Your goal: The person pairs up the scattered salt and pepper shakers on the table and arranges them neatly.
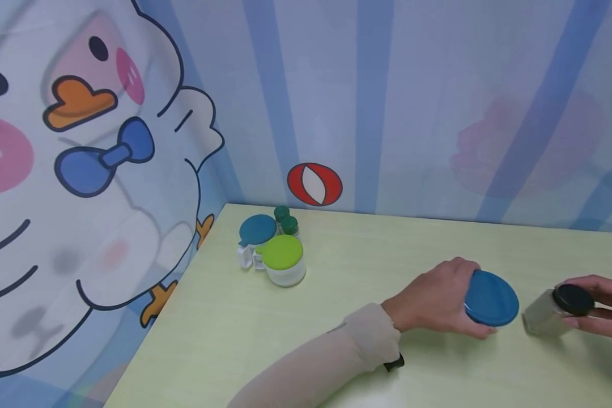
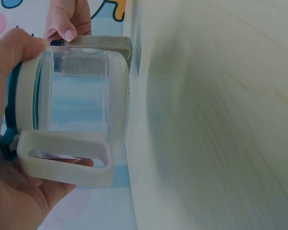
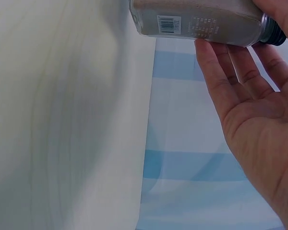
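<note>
My left hand (image 1: 441,300) grips a clear glass jar (image 2: 79,96) round its upper part. The jar has a blue lid (image 1: 491,298) and a white handle (image 2: 67,175), and looks empty. To its right, my right hand (image 1: 609,306) holds a squarish spice bottle (image 1: 544,314) near its black cap (image 1: 573,299), between thumb and fingers. Greyish powder fills the bottle, and a barcode label (image 3: 169,24) shows on its side in the right wrist view. Bottle and jar stand a small gap apart in the head view. Whether their bases touch the table cannot be told.
At the table's back left corner stand a blue-lidded jar (image 1: 258,229), a green-lidded jar (image 1: 284,263) and two small green-capped bottles (image 1: 289,225). A printed cloth wall (image 1: 413,113) borders the pale table (image 1: 224,340) behind and at left.
</note>
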Demonstrator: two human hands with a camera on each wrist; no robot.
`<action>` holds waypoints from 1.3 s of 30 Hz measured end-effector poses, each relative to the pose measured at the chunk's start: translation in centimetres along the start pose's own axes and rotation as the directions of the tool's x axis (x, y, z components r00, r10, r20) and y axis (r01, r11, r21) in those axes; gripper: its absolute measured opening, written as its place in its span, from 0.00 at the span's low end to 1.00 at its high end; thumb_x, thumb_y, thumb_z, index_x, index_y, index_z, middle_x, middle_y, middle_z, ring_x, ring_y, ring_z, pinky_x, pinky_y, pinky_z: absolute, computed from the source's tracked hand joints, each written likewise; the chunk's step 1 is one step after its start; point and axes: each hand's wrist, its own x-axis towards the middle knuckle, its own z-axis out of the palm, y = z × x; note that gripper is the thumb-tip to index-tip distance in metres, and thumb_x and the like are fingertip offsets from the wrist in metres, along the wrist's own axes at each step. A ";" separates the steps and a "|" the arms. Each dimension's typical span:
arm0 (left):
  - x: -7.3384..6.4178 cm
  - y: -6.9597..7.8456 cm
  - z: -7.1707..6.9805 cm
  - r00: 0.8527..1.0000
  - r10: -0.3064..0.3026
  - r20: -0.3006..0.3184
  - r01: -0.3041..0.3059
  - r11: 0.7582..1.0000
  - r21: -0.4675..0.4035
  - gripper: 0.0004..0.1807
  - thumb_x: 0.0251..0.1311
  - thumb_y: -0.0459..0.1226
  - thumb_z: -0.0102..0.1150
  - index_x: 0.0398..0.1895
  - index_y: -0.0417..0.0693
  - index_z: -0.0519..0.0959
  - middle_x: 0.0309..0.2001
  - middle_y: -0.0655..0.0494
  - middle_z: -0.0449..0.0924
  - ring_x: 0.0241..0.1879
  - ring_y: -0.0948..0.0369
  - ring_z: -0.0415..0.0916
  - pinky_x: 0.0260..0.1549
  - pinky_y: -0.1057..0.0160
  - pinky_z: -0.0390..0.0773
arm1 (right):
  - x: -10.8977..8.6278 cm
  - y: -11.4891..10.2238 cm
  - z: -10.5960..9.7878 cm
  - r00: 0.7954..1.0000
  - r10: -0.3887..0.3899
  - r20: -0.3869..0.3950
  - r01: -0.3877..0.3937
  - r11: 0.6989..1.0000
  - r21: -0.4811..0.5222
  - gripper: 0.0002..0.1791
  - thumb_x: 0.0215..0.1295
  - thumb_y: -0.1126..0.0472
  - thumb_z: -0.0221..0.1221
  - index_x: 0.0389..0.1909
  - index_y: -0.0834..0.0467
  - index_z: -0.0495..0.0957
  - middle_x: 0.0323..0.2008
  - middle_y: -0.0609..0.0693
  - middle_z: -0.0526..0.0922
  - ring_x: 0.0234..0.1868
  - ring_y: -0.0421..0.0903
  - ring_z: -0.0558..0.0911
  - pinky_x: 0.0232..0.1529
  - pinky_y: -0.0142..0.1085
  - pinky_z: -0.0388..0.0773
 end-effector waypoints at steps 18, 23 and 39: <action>2.1 0.8 0.7 1.000 0.000 0.023 -0.001 1.000 0.015 0.52 0.48 0.69 0.66 0.73 0.56 0.62 0.64 0.68 0.67 0.57 0.75 0.67 0.51 0.78 0.72 | 0.2 0.8 -0.6 0.999 -0.026 0.019 0.026 0.999 -0.022 0.28 0.46 0.79 0.73 0.51 0.63 0.78 0.41 0.29 0.82 0.43 0.21 0.79 0.35 0.21 0.80; 2.5 0.9 0.9 0.999 -0.001 0.039 0.000 1.000 0.022 0.53 0.48 0.69 0.66 0.74 0.56 0.61 0.65 0.68 0.67 0.58 0.74 0.67 0.52 0.77 0.72 | 0.1 0.9 -0.8 0.999 -0.023 0.023 0.024 0.999 -0.025 0.28 0.48 0.78 0.73 0.52 0.63 0.78 0.42 0.29 0.82 0.44 0.21 0.79 0.36 0.23 0.81; 4.1 1.5 1.7 1.000 0.011 0.028 -0.013 0.999 0.050 0.53 0.47 0.70 0.66 0.73 0.55 0.62 0.63 0.67 0.68 0.55 0.75 0.68 0.51 0.78 0.72 | -0.3 1.3 -0.7 0.999 -0.033 0.031 0.035 0.997 -0.062 0.29 0.51 0.78 0.71 0.55 0.65 0.76 0.45 0.28 0.80 0.44 0.23 0.79 0.39 0.26 0.83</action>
